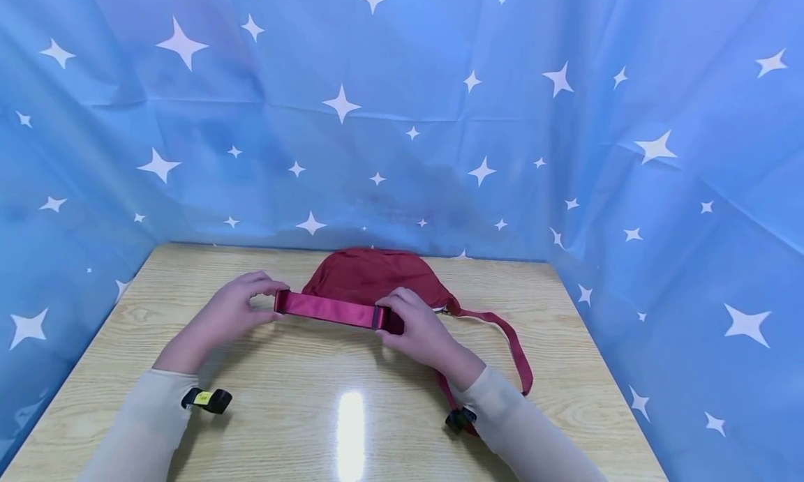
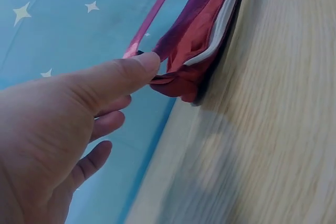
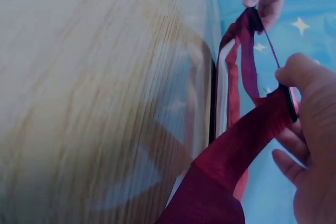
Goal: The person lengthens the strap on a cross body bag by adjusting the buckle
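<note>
A dark red waist bag (image 1: 370, 276) lies toward the back of the table. Before it, a section of its magenta webbing strap (image 1: 329, 310) is held taut between both hands, above the tabletop. My left hand (image 1: 235, 311) pinches the strap's left end between thumb and fingers; a dark fitting shows there in the right wrist view. At the other end, my right hand (image 1: 421, 328) pinches the strap at a black slider buckle (image 3: 291, 103). A white-edged zipper (image 2: 223, 22) runs along the bag. Part of the bag is hidden behind the strap and right hand.
More strap (image 1: 518, 356) loops from the bag's right side across the wooden table (image 1: 283, 412) and passes under the right forearm. Blue star-patterned cloth (image 1: 427, 70) stands behind the table and along both sides. A black band (image 1: 207, 400) is on the left wrist.
</note>
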`<state>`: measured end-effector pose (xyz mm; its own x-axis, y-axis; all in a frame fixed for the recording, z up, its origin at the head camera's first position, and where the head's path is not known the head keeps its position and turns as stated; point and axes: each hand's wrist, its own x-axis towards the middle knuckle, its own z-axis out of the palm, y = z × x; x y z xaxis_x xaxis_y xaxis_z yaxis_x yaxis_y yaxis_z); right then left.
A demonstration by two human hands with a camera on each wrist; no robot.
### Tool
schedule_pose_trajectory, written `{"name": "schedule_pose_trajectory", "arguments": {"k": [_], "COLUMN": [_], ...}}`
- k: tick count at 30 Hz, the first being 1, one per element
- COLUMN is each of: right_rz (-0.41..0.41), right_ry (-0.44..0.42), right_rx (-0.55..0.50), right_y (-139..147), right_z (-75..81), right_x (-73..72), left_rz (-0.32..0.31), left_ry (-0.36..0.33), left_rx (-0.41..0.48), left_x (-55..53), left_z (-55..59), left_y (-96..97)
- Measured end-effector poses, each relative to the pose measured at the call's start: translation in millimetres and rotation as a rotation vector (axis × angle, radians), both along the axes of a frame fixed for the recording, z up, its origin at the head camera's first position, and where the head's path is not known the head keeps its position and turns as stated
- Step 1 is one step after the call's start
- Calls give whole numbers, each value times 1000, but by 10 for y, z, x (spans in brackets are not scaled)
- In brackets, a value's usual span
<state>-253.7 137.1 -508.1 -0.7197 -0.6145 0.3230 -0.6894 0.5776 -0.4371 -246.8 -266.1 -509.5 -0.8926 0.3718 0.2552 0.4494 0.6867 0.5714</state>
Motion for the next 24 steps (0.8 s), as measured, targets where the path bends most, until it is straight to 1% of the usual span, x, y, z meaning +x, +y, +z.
{"name": "schedule_pose_trajectory", "arguments": {"k": [6,9,13,16,24], "right_rz": [-9,-8,-14,-20,-40], "right_ry": [-14,-19,-18,-20,-21], "right_rx": [24,41,62,80,91], "right_y": [15,19,25,31,45], "right_z": [16,27,35,40,37], "right_x": [12,21,40,45,32], "left_rz": [-2,-10,-8,-8,-8], "left_ry": [-6,-31,-66,-79,-83], "left_rx": [-26,-26,-23,-20,-20], "left_x": [30,44,36,25,31], "left_z": [50,69,71,65,68], "left_y": [-43,-58,-77,-86,-79]}}
